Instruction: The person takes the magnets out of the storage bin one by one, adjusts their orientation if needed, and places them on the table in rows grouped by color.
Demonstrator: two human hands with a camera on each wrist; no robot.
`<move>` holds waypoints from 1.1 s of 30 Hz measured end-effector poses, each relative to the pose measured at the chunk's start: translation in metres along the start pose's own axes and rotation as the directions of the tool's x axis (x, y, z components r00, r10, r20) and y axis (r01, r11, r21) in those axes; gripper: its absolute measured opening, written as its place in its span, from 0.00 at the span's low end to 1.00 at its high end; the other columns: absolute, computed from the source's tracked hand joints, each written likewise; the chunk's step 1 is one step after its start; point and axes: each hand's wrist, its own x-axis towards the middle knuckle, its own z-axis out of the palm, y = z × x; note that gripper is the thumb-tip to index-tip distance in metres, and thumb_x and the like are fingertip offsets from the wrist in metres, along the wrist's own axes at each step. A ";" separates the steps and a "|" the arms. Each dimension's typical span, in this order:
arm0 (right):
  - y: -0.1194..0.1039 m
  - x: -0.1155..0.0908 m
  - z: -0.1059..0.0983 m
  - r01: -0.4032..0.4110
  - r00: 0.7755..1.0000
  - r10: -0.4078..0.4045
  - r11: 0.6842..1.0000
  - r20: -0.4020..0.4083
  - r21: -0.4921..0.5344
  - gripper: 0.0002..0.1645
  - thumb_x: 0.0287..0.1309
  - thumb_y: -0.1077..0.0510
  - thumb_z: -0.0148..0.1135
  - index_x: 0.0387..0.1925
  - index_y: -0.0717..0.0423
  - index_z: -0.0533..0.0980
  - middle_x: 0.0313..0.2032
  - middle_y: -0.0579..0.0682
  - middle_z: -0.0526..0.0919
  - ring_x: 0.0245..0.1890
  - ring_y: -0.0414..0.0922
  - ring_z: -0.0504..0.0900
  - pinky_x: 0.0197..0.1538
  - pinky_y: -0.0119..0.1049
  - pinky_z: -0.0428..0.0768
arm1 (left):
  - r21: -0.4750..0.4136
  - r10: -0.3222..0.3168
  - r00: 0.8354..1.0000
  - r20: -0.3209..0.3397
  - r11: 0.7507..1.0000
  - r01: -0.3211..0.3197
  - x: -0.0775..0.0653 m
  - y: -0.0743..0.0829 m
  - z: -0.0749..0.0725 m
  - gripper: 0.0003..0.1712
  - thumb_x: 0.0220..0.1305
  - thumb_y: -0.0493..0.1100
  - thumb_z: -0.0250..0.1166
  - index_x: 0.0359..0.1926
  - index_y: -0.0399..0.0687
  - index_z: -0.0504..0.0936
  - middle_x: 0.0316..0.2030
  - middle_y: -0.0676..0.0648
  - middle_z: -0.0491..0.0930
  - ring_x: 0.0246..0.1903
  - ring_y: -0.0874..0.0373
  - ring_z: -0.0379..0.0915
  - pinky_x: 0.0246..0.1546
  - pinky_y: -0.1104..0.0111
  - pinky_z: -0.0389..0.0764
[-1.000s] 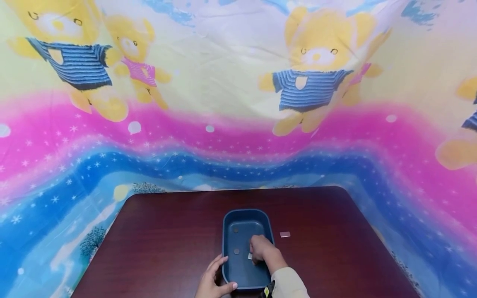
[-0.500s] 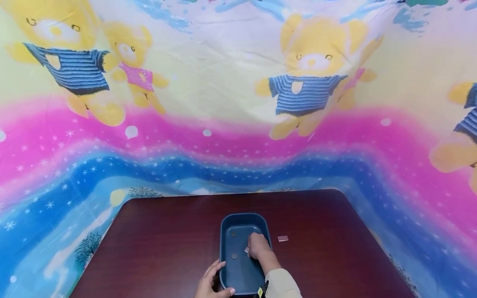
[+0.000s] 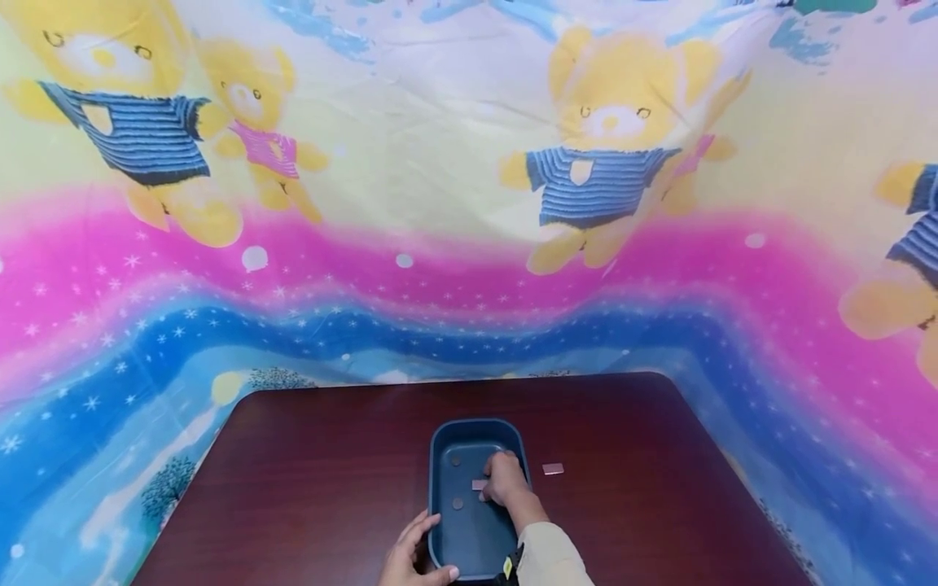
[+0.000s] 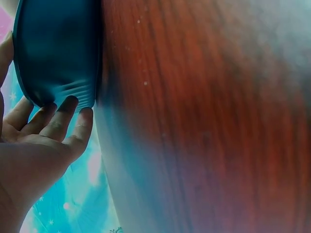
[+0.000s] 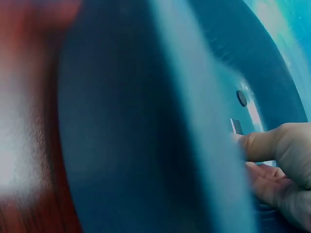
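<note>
A deep blue-green rectangular tray (image 3: 479, 544) stands on the table. My left hand (image 3: 412, 555) holds its near left corner; in the left wrist view the fingertips (image 4: 85, 116) lie against the tray's ribbed outer wall. Inside the tray, my right hand (image 3: 506, 482) pinches a small flat pinkish-silver rectangular piece (image 3: 478, 485) between thumb and fingers, close over the floor. The right wrist view shows that piece (image 5: 236, 126) at the thumb tip, partly hidden. Two small round coin-like discs (image 3: 458, 504) lie left of it on the tray floor.
A similar flat rectangular piece (image 3: 553, 470) lies on the dark reddish-brown table (image 3: 322, 480), right of the tray. Behind the table hangs a cloth (image 3: 440, 325) printed with bears. The tray's raised wall stands beside my right wrist.
The rectangular piece and my right hand have moved slightly away from me within the tray, and more of the piece shows. The left hand keeps its place on the tray.
</note>
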 end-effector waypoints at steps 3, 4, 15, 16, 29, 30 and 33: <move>0.004 -0.002 0.003 0.003 1.000 -0.003 1.000 -0.028 -0.008 0.14 0.34 0.66 0.76 0.19 0.60 0.75 0.26 0.53 0.70 0.28 0.47 0.70 0.29 0.39 0.74 | 0.009 0.000 1.000 0.003 1.000 0.000 -0.001 -0.002 0.001 0.40 0.50 0.39 0.72 0.62 0.29 0.65 0.63 0.24 0.52 0.50 0.34 0.68 0.41 0.56 0.76; 0.004 -0.002 0.003 0.001 0.999 -0.002 1.000 -0.037 -0.004 0.14 0.35 0.66 0.75 0.19 0.60 0.74 0.26 0.52 0.70 0.28 0.47 0.70 0.29 0.39 0.74 | 0.005 0.001 1.000 0.004 1.000 -0.001 -0.001 -0.002 0.001 0.40 0.50 0.38 0.72 0.62 0.30 0.65 0.63 0.24 0.52 0.50 0.34 0.68 0.41 0.56 0.76; 0.001 0.003 0.002 -0.043 0.996 0.046 0.998 0.073 -0.042 0.20 0.33 0.63 0.79 0.13 0.56 0.71 0.24 0.52 0.68 0.22 0.45 0.69 0.25 0.38 0.72 | 0.020 0.094 0.996 0.003 0.995 -0.094 0.001 -0.008 0.000 0.40 0.49 0.38 0.73 0.60 0.27 0.65 0.62 0.23 0.54 0.50 0.33 0.68 0.41 0.62 0.76; 0.000 0.003 0.002 -0.036 0.996 0.040 0.998 0.084 -0.047 0.20 0.33 0.63 0.78 0.12 0.56 0.70 0.23 0.51 0.69 0.21 0.44 0.69 0.24 0.38 0.71 | 0.015 0.099 0.995 0.001 0.995 -0.099 0.001 -0.008 0.000 0.40 0.49 0.38 0.73 0.60 0.27 0.65 0.62 0.23 0.54 0.50 0.33 0.67 0.41 0.62 0.76; -0.003 0.006 -0.003 -0.019 0.979 0.029 0.998 0.201 -0.051 0.18 0.45 0.58 0.72 0.14 0.57 0.70 0.14 0.49 0.71 0.12 0.42 0.72 0.19 0.35 0.72 | 0.054 0.057 0.998 -0.019 0.997 -0.056 0.000 -0.005 -0.001 0.40 0.49 0.39 0.73 0.61 0.30 0.66 0.62 0.24 0.54 0.54 0.34 0.64 0.44 0.60 0.75; -0.003 0.007 -0.003 -0.020 0.978 0.029 0.999 0.207 -0.047 0.18 0.47 0.58 0.72 0.15 0.57 0.70 0.14 0.49 0.71 0.12 0.43 0.72 0.18 0.35 0.72 | 0.055 0.055 0.998 -0.019 0.997 -0.054 0.000 -0.005 0.000 0.40 0.49 0.39 0.73 0.61 0.30 0.66 0.62 0.24 0.54 0.54 0.34 0.64 0.44 0.59 0.75; -0.003 0.006 -0.003 -0.025 0.977 0.033 0.999 0.213 -0.037 0.17 0.47 0.57 0.70 0.17 0.58 0.70 0.14 0.51 0.70 0.11 0.44 0.73 0.18 0.37 0.72 | 0.049 0.050 0.999 -0.013 0.998 -0.049 0.000 -0.005 0.001 0.40 0.49 0.39 0.73 0.61 0.29 0.66 0.62 0.24 0.54 0.54 0.33 0.64 0.44 0.58 0.75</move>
